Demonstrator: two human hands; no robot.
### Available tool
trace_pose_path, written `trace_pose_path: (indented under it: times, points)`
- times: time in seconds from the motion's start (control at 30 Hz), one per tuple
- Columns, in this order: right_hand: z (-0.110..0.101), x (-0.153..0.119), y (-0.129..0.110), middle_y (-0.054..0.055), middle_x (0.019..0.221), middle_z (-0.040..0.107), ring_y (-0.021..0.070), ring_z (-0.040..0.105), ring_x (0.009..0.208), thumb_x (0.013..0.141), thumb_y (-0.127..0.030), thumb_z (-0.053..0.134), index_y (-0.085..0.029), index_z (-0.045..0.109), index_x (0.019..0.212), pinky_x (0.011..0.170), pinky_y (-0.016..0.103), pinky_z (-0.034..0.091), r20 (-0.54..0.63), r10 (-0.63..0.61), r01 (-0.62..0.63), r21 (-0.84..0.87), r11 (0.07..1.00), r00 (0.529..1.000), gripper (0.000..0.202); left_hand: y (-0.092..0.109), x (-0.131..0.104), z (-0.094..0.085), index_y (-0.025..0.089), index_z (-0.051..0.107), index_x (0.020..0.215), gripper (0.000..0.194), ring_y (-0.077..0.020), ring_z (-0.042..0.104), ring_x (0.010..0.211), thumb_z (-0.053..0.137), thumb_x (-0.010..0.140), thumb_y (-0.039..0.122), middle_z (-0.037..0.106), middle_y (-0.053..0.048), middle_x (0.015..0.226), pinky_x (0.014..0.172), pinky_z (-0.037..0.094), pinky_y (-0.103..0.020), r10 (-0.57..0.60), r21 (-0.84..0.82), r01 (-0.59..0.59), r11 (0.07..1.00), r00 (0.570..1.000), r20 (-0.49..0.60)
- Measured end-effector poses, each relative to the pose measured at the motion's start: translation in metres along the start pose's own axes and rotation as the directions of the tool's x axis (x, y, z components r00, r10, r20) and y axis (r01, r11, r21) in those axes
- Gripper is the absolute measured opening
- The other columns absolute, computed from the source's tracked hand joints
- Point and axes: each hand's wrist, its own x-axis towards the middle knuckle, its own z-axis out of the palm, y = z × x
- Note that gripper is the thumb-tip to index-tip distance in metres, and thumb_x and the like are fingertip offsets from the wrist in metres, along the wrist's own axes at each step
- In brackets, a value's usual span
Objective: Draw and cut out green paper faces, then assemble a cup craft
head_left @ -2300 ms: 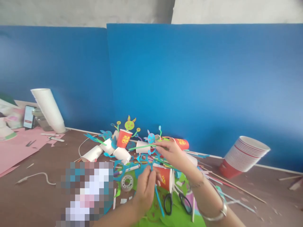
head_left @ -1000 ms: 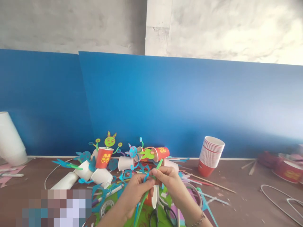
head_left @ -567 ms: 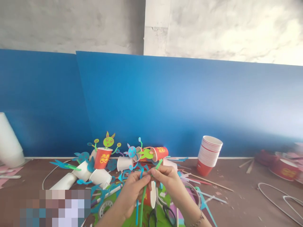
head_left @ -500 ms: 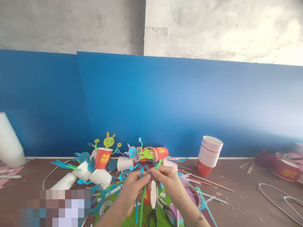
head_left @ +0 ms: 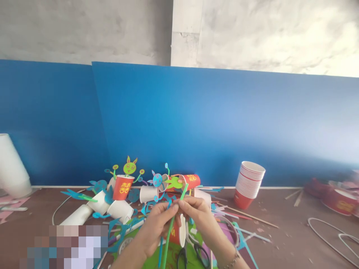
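My left hand (head_left: 157, 224) is closed, pinching a long green straw (head_left: 167, 243) and a thinner blue straw (head_left: 160, 250) between thumb and fingers. My right hand (head_left: 196, 213) pinches the same green straw near its upper end, and the thumbs almost meet. The green tip points up and to the right above the fingers. Just below the hands a red paper cup (head_left: 174, 234) lies on its side, its white rim facing right; whether my fingers touch it is hidden. Black-handled scissors (head_left: 200, 256) lie below my right hand.
Behind the hands are decorated paper cups (head_left: 122, 188) with paper rabbit faces, some tipped over. A stack of cups (head_left: 249, 185) stands right of centre against the blue panel (head_left: 179, 123). Paper scraps, sticks, a tape roll (head_left: 125, 246) and a white cable (head_left: 331, 239) lie about.
The upper end of the green straw has shifted slightly left and stands steeper. Both hands stay together in nearly the same place.
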Motion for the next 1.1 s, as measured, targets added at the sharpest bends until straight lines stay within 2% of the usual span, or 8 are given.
trace_pose_path:
  times: [0.13, 0.27, 0.5, 0.63, 0.8, 1.1]
  points:
    - [-0.006, 0.003, 0.000, -0.004, 0.048, 0.042, 0.0104, 0.035, 0.051, 0.069, -0.054, 0.068, -0.017, 0.068, 0.062, 0.050, 0.024, 0.029, -0.126, 0.002, -0.007, -0.041, 0.999, 0.992, 0.038, -0.001, 0.003, -0.003, 0.013, 0.060, 0.067, 0.042, -0.0010, 0.023, 0.033, 0.070, 0.066, 0.054, 0.052, 0.004, 0.049, 0.035, 0.008, -0.019, -0.040, 0.054, 0.037, 0.998, 0.998, 0.049]
    - [-0.007, 0.004, 0.002, -0.003, 0.049, 0.048, 0.0104, 0.036, 0.051, 0.069, -0.054, 0.068, -0.016, 0.068, 0.064, 0.050, 0.024, 0.027, -0.053, 0.038, -0.039, -0.016, 0.999, 0.998, 0.038, -0.003, 0.005, -0.004, 0.014, 0.057, 0.059, 0.045, -0.0013, 0.020, 0.033, 0.068, 0.065, 0.057, 0.048, 0.006, 0.045, 0.036, 0.008, -0.021, -0.028, 0.094, 0.023, 0.995, 0.998, 0.055]
    - [0.000, 0.003, 0.007, -0.005, 0.046, 0.047, 0.0085, 0.034, 0.047, 0.068, -0.049, 0.071, -0.016, 0.059, 0.057, 0.049, 0.024, 0.025, -0.047, 0.043, -0.038, 0.092, 0.995, 0.998, 0.037, -0.010, 0.009, -0.009, 0.013, 0.064, 0.071, 0.049, -0.0050, 0.024, 0.037, 0.064, 0.067, 0.062, 0.044, 0.006, 0.041, 0.040, 0.012, -0.022, 0.046, 0.173, -0.054, 0.983, 0.998, 0.051]
    - [0.002, 0.002, 0.007, -0.005, 0.045, 0.044, 0.0079, 0.032, 0.046, 0.069, -0.049, 0.071, -0.016, 0.056, 0.054, 0.049, 0.023, 0.024, -0.025, 0.048, -0.045, 0.097, 0.994, 0.999, 0.039, -0.009, 0.008, -0.007, 0.013, 0.064, 0.070, 0.045, -0.0059, 0.027, 0.039, 0.065, 0.070, 0.058, 0.043, 0.006, 0.040, 0.043, 0.017, -0.022, 0.098, 0.137, -0.108, 0.985, 0.992, 0.075]
    - [0.006, 0.001, 0.010, -0.006, 0.044, 0.042, 0.0070, 0.029, 0.045, 0.068, -0.046, 0.073, -0.015, 0.059, 0.056, 0.048, 0.023, 0.021, -0.009, 0.048, -0.045, 0.193, 0.980, 0.999, 0.036, -0.010, 0.008, -0.008, 0.014, 0.059, 0.063, 0.045, -0.0052, 0.023, 0.037, 0.064, 0.070, 0.059, 0.039, 0.007, 0.038, 0.042, 0.011, -0.024, 0.060, 0.132, -0.071, 0.989, 0.994, 0.087]
    - [0.011, -0.002, 0.013, -0.007, 0.042, 0.041, 0.0061, 0.029, 0.044, 0.067, -0.044, 0.075, -0.015, 0.057, 0.054, 0.048, 0.023, 0.019, 0.005, 0.094, -0.090, 0.332, 0.939, 0.996, 0.036, -0.010, 0.005, -0.005, 0.016, 0.051, 0.056, 0.043, -0.0053, 0.025, 0.040, 0.066, 0.071, 0.054, 0.040, 0.006, 0.040, 0.044, 0.014, -0.023, 0.079, 0.042, -0.082, 0.996, 0.994, 0.069]
